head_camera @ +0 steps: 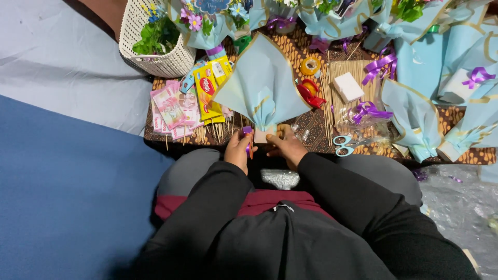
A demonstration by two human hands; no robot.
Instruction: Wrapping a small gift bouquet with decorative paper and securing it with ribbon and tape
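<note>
Item: pale blue paper cone wrapper with gold edging, laid flat near the middle of the near edge of the brown patterned cloth, wide end away from the person, narrow gathered end toward the knees.

Left hand: grip clenched on a short length of purple ribbon, held just beside the wrapper's narrow end on its left.

Right hand: fingers bent around the wrapper's pale base; grip grasping that narrow end, thumb side toward the left hand. Both hands are set close together at the cloth's near edge, over the lap.

Also on the cloth:
- Yellow snack packets and pink printed packets, fixed to thin wooden sticks, at the left edge.
- Loose wooden skewers, laid in a band right of centre, with a white foam block on top.
- Roll of clear tape and a red tool, just right of the wrapper.
- Light blue-handled scissors, near the near edge, right of the right hand.
- Purple ribbon bows, inside clear plastic, beside the scissors.
- Further folded blue wrappers, along the right edge.
- Finished blue bouquets, along the far edge.

Off the cloth: white woven basket with green leaves, at the far left corner; blue mat to the left.
</note>
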